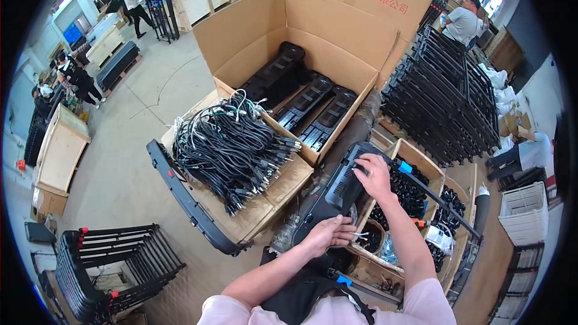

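A long black plastic housing (340, 189) with vent slots lies slanted in front of me. Over its far end, my right hand (373, 176) bends its fingers and thumb together at the surface; whatever is between the fingertips is too small to make out. At the near end, beside the housing's right edge, is my left hand (330, 235), fingers drawn together. Thin pale wire ends (360, 235) stick out at its fingertips. To the left, a big bundle of black cables (232, 144) with plugs and pale wire ends is piled on cardboard.
Behind the cables stands an open carton (241, 36) holding several black housings (307, 99). A divided wooden bin (438, 183) of small black parts is at right. Black metal frames (442, 96) are stacked beyond it; more frames (114, 265) stand lower left. Other people work farther off.
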`<state>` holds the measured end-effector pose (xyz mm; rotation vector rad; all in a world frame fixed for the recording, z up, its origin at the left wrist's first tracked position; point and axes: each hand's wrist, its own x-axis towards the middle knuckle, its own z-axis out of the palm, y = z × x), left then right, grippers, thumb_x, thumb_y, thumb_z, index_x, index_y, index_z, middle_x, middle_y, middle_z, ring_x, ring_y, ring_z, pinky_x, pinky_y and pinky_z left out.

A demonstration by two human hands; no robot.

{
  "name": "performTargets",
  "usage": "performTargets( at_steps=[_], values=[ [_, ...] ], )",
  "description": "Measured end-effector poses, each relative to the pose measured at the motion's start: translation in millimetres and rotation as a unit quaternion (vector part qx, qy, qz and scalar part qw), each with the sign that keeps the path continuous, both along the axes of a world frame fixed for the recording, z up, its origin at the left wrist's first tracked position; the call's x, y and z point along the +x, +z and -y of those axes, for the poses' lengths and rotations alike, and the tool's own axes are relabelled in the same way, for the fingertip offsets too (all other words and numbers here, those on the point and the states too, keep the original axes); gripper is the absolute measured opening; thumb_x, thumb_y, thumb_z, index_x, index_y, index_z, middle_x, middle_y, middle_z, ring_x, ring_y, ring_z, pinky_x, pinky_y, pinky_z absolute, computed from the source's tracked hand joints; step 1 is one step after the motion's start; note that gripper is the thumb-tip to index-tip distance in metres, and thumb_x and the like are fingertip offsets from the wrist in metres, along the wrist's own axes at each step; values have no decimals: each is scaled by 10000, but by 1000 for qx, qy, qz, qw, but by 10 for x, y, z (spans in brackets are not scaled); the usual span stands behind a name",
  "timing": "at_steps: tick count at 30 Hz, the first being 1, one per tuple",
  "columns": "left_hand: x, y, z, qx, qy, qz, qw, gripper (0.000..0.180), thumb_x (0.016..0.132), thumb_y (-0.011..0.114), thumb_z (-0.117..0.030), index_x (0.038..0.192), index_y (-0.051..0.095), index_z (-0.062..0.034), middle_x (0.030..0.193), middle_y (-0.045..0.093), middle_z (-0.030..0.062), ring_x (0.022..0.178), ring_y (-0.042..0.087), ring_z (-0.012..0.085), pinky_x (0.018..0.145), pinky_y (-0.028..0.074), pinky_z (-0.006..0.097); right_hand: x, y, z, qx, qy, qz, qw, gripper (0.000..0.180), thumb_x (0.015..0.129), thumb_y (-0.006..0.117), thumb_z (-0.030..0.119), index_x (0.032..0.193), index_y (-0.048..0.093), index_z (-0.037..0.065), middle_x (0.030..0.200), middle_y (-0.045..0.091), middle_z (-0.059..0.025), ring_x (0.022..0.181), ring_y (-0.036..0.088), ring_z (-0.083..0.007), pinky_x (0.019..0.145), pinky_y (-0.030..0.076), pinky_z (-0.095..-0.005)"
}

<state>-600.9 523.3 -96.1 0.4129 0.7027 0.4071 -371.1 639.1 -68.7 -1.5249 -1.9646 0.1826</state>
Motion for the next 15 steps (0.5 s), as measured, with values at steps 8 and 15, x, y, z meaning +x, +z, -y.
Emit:
performTargets(
  at_steps=[8,15],
  values=[
    [-121,-111,212,11,-10,-15,1000,552,1150,404,-432,1498,505,-16,1319,681,124,1115,691,213,960,582,368,-92,-282,-376,-41,33,26,998,288,784,808,202,1053,803,101,1171,695,-65,1180,597,-291,1016,469,-447],
    [-77,-95,219,18,6,-18,1000,534,1145,433,-425,1490,510,-25,1271,684,104,1084,694,196,931,590,354,-151,-263,-379,-58,-17,18,998,290,769,815,234,990,775,51,1148,694,-64,1166,596,-293,1014,462,-441]
  ],
)
